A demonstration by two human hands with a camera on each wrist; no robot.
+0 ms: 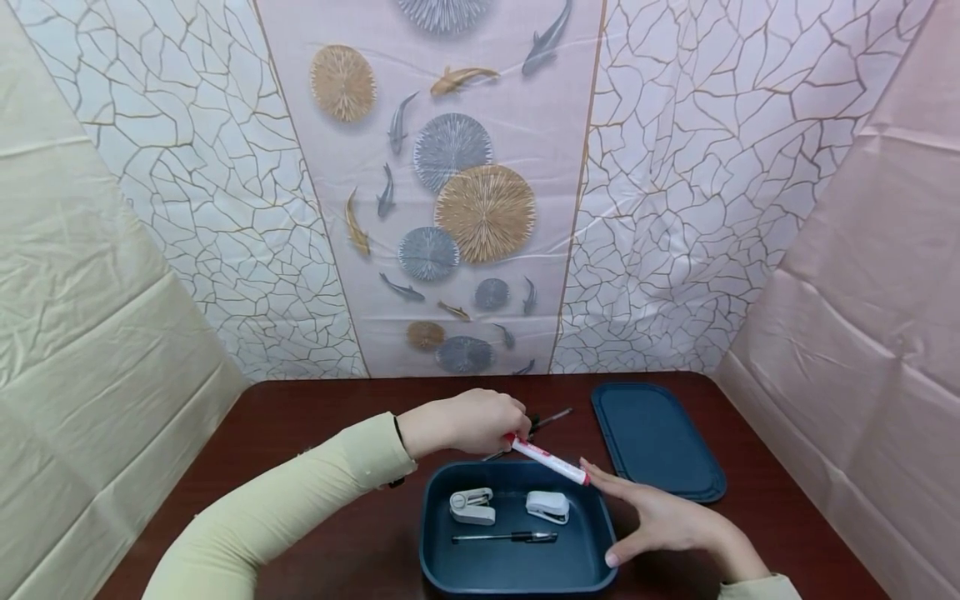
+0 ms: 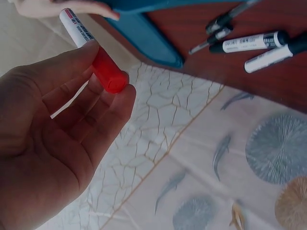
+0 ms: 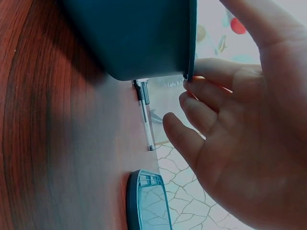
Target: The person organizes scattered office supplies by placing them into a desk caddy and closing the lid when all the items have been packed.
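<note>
My left hand (image 1: 476,422) is above the far side of a dark blue box (image 1: 517,582), pinching a white marker (image 1: 551,460) by its red cap (image 2: 106,71). The marker slants down toward the right, over the box. At the box's right rim, my right hand (image 1: 667,515) has its thumb and fingers spread, with fingertips (image 3: 192,85) right at the edge. In the head view its index finger overlaps the marker's lower end. Inside the box lie a white stapler (image 1: 547,506), a second whitish stapler-like device (image 1: 472,507) and a black-capped pen (image 1: 506,537).
A dark blue lid (image 1: 656,442) lies on the brown table at the back right. Behind the box are clear-barrelled pens (image 1: 553,418) and two white markers with black caps (image 2: 249,43), partly hidden by my left hand in the head view. Patterned cloth hangs behind.
</note>
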